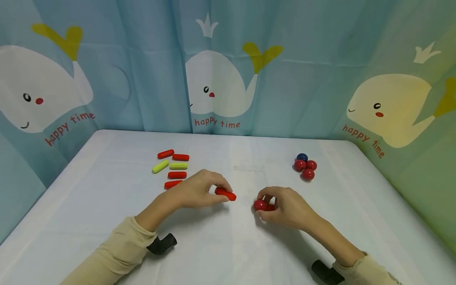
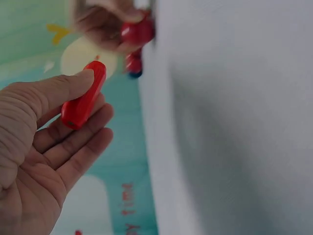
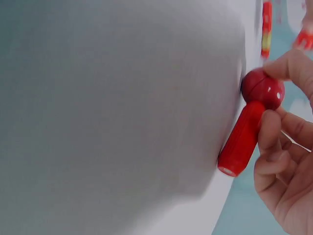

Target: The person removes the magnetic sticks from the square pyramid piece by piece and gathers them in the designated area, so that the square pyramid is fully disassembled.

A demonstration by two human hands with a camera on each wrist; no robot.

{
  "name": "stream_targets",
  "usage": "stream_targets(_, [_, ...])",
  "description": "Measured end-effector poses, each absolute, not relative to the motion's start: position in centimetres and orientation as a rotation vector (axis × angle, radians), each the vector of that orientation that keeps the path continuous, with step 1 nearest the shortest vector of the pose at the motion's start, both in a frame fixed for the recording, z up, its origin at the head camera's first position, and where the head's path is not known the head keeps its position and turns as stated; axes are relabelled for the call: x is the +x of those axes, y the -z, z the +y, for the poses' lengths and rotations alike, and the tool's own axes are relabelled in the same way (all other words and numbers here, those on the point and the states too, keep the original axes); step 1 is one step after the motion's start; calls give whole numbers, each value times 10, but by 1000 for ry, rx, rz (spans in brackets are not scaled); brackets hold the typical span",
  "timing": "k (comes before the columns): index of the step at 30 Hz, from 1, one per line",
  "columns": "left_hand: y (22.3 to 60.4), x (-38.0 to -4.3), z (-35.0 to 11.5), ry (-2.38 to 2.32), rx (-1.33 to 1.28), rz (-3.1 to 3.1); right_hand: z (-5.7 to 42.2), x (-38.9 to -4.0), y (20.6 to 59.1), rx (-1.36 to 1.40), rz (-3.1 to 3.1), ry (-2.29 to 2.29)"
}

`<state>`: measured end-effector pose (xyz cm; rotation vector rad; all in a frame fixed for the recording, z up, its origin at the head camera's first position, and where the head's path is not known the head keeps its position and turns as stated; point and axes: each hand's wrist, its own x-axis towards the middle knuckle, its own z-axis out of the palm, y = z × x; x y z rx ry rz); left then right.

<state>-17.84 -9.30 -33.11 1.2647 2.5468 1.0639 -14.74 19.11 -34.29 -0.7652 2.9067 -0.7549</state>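
Note:
Between thumb and fingers, my left hand (image 1: 199, 190) pinches a short red rod (image 1: 225, 194) above the middle of the white table. The left wrist view shows that ridged red rod (image 2: 84, 98) slanting under the thumb. To its right, my right hand (image 1: 290, 208) grips a shiny red ball (image 1: 259, 204) at the table surface. A second red rod (image 3: 240, 142) meets this ball (image 3: 264, 89) end-on, as the right wrist view shows, with fingers against both. Whether ball and rod are fixed together I cannot tell. A gap separates the two hands' pieces.
Several red rods (image 1: 177, 175) and two yellow-green rods (image 1: 179, 166) lie at the left. Far right is a cluster of red balls (image 1: 308, 174) with one blue ball (image 1: 302, 157). A whale-print curtain (image 1: 156, 79) hangs behind the white table (image 1: 89, 190).

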Motion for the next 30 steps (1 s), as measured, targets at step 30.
stream_targets(30, [324, -176, -219, -1006, 532, 3099, 218, -152, 340, -677, 2896, 752])
